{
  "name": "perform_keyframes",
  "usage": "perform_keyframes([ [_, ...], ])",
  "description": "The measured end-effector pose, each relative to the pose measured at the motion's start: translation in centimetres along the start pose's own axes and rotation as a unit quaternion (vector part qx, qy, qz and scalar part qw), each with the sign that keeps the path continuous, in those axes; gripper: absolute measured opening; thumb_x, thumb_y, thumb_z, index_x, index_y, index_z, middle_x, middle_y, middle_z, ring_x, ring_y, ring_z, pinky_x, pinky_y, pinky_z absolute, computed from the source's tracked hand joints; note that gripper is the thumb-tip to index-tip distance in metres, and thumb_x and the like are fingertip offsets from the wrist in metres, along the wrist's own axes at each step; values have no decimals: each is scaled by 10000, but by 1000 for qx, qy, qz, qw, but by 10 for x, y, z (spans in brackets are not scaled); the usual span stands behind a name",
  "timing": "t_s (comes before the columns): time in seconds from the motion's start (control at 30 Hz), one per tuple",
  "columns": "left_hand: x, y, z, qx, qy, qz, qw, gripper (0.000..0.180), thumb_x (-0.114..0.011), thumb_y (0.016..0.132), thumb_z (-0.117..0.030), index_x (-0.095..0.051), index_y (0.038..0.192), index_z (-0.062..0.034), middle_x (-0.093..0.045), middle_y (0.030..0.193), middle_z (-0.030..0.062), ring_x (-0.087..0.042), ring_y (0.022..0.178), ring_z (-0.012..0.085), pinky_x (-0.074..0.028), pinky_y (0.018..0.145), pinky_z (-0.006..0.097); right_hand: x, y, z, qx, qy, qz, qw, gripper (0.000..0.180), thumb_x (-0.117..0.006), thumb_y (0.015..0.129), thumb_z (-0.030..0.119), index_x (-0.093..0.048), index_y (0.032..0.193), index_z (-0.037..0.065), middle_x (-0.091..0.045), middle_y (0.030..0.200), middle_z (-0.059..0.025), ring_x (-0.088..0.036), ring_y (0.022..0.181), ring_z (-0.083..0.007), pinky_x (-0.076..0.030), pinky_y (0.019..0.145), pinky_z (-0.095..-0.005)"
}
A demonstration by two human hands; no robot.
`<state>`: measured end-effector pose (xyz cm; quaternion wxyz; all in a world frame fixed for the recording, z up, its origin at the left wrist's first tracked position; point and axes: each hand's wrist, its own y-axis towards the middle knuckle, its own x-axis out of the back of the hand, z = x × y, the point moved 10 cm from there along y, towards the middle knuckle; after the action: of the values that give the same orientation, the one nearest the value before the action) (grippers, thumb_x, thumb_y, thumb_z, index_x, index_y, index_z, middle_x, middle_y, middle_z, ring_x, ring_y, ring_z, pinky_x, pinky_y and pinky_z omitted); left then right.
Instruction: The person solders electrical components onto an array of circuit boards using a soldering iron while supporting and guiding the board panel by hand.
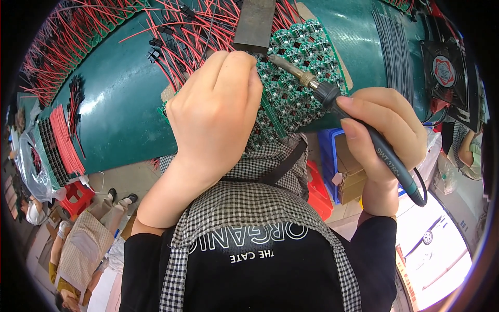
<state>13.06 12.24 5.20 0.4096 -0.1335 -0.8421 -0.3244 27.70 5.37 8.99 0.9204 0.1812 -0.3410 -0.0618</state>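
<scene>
Soldering on the green circuit-board panel [304, 73] lying on the desk [114, 104]: right grip [384, 138] closed around the soldering iron [358, 122], tip just beyond the left grip [215, 112], curled shut, contents hidden. Next, likely needing steady tip contact.

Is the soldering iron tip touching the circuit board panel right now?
Cannot tell. In the head view the soldering iron tip runs behind the left hand, which hides where it would meet the circuit board panel.
</scene>
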Motion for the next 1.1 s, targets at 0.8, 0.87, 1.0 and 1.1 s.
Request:
perform_keyframes([
  [0.8, 10, -6, 0, 1, -7, -21, 1000, 162, -685, 731, 2, -618, 866, -59, -550, 790, 59, -563, 562, 209, -464, 502, 306, 9, 1, 8, 44, 17, -23, 999, 161, -711, 681, -16, -690, 839, -36, -630, 713, -115, -613, 591, -197, -477, 510, -264],
  [0.87, 9, -6, 1, 2, -8, -21, 1000, 161, -685, 732, 2, -618, 865, -60, -549, 788, 57, -564, 562, 209, -465, 503, 305, 8, 2, 9, 57, 13, -26, 998, 164, -713, 679, -21, -690, 841, -38, -631, 715, -115, -614, 592, -195, -478, 510, -261],
  [1.0, 7, -7, 1, -7, -10, -25, 1000, 150, -682, 738, -3, -615, 860, -60, -539, 773, 51, -560, 558, 208, -458, 498, 304, 3, 3, 10, 54, 10, -14, 998, 161, -703, 694, 22, -687, 838, -47, -630, 725, -127, -605, 615, -207, -460, 538, -275],
  [1.1, 8, -6, -1, -16, -10, -32, 999, 141, -681, 740, -9, -611, 851, -60, -534, 766, 49, -559, 553, 206, -452, 492, 306, 2, 3, 10, 26, -3, -7, 1000, 171, -688, 714, 70, -685, 834, -51, -627, 733, -138, -599, 641, -224, -445, 573, -293],
])
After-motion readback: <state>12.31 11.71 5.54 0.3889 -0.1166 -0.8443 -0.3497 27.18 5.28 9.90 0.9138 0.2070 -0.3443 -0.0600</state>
